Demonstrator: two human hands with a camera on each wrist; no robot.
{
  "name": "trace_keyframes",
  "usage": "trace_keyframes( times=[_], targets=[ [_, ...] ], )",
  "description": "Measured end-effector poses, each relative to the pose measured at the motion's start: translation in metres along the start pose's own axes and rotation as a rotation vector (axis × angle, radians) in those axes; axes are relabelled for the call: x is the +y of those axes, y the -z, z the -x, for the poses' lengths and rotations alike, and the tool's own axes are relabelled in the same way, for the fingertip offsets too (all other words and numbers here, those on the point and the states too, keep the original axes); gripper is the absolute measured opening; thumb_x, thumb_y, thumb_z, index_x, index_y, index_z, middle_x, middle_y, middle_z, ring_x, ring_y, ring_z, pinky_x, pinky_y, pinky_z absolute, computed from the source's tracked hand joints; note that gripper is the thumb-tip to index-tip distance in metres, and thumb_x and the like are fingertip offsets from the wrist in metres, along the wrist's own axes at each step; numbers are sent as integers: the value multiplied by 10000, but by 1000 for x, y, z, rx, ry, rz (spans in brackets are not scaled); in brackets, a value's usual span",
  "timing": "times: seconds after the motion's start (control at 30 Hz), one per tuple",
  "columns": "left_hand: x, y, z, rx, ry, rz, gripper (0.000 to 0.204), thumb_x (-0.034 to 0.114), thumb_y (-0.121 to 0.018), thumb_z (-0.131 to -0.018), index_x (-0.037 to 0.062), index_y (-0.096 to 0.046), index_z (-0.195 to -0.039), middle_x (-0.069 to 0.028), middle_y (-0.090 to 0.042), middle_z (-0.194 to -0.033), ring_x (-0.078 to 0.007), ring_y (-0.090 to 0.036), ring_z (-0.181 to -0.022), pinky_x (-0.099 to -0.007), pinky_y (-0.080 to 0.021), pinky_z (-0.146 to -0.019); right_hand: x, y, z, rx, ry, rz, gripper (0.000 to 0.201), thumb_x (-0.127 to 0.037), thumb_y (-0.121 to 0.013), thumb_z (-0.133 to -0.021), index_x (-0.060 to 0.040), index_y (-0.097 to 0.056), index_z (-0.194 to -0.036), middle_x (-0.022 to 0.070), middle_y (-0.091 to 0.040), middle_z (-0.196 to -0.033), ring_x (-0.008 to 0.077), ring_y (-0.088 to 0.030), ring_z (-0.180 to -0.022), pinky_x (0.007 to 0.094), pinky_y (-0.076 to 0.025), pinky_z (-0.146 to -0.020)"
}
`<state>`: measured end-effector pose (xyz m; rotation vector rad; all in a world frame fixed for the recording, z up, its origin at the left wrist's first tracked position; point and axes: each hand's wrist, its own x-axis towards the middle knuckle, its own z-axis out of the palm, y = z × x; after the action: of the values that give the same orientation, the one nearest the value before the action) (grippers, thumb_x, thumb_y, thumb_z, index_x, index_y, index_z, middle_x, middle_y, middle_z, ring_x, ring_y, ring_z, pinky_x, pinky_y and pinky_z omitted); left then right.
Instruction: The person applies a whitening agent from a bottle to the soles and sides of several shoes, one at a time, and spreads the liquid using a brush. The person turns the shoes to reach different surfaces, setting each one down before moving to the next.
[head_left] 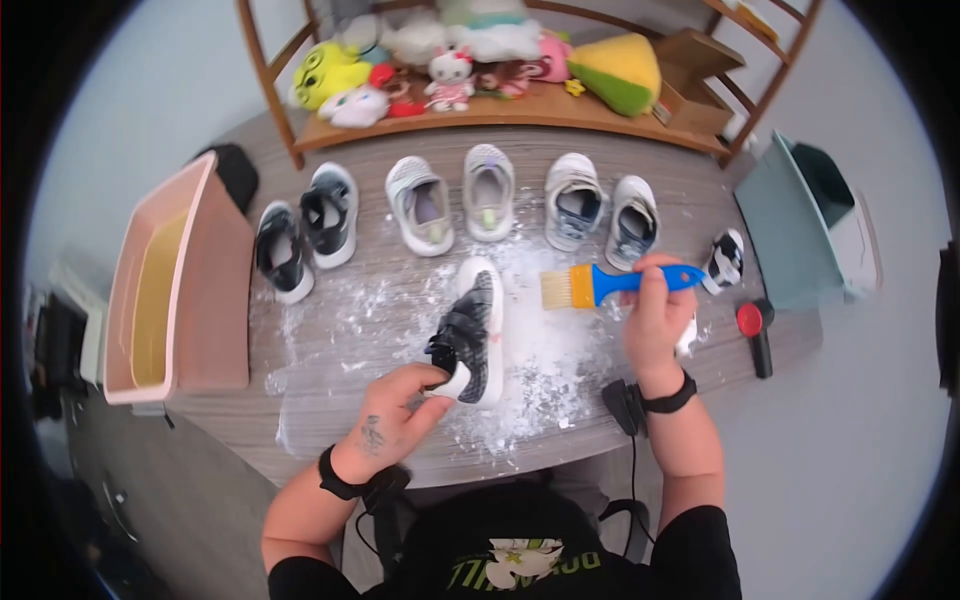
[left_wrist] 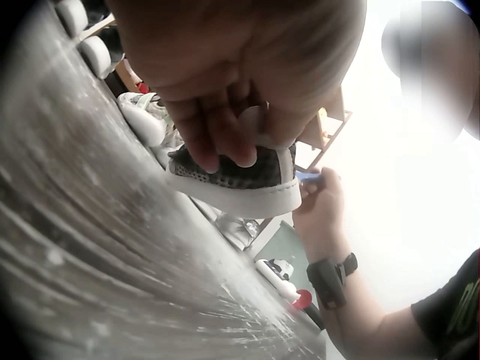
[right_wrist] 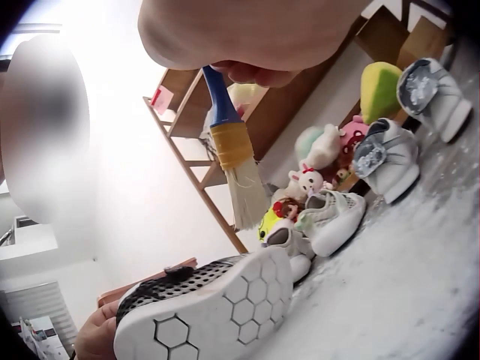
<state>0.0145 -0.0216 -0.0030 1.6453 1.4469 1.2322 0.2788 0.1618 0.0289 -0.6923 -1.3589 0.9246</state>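
The left hand (head_left: 395, 425) pinches the heel of a black-and-grey shoe (head_left: 470, 340) with a white sole, tilted on its side over the powdery tabletop. In the right wrist view its hexagon-patterned sole (right_wrist: 247, 311) faces the camera. The right hand (head_left: 660, 325) grips the blue handle of a brush (head_left: 583, 287), its pale bristles pointing left, to the right of the shoe and apart from it. In the left wrist view the left fingers (left_wrist: 225, 135) lie against the shoe's dark mesh side (left_wrist: 240, 169).
Behind stand several small shoes (head_left: 490, 195) in a row. A pink bin (head_left: 210, 300) is at left, a teal bin (head_left: 790, 230) at right, near a red-and-black tool (head_left: 755, 335). A wooden shelf (head_left: 500, 112) with plush toys spans the back. White powder covers the table's middle.
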Motion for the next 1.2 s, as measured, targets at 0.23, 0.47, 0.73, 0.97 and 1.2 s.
trace_keyframes(
  times=[0.23,0.47,0.73,0.97,1.2],
  targets=[
    [30,-8,-16,-138,-49,-325,207,14,-753,-783,-10,-677,-974,-147,-702,-995,-317,-689,-883,-356,-547,-761,32,12,3,-20,-75,-24,82,-96,-608,-958,-22,-643,-950,-7,-630,-807,47,-540,-676,214,-446,-603],
    [48,-10,-41,-202,-165,-584,237,15,-766,-732,-19,-680,-950,-165,-693,-971,-356,-676,-888,-384,-540,-787,24,48,-23,20,227,300,77,-73,-610,-912,-15,-631,-867,66,-619,-701,111,-567,-594,273,-461,-560],
    [24,-2,-37,-179,-114,-464,215,1,-765,-746,-23,-678,-941,-165,-692,-971,-334,-679,-865,-357,-538,-758,23,65,-41,-73,260,439,105,-139,-609,-928,-39,-622,-899,123,-622,-730,278,-611,-638,345,-483,-600],
    [17,3,-30,-164,-119,-455,215,2,-770,-740,-19,-676,-933,-165,-692,-972,-348,-681,-861,-365,-543,-744,33,66,-54,-129,274,675,125,-166,-633,-929,-58,-627,-992,123,-659,-864,323,-627,-783,361,-498,-682],
    [11,7,-26,-186,-130,-458,242,33,-792,-731,-10,-668,-934,-159,-693,-970,-353,-679,-852,-374,-549,-735,29,67,-45,-90,192,454,142,-170,-660,-920,-61,-662,-1012,108,-657,-886,250,-637,-775,317,-496,-700]
  ],
)
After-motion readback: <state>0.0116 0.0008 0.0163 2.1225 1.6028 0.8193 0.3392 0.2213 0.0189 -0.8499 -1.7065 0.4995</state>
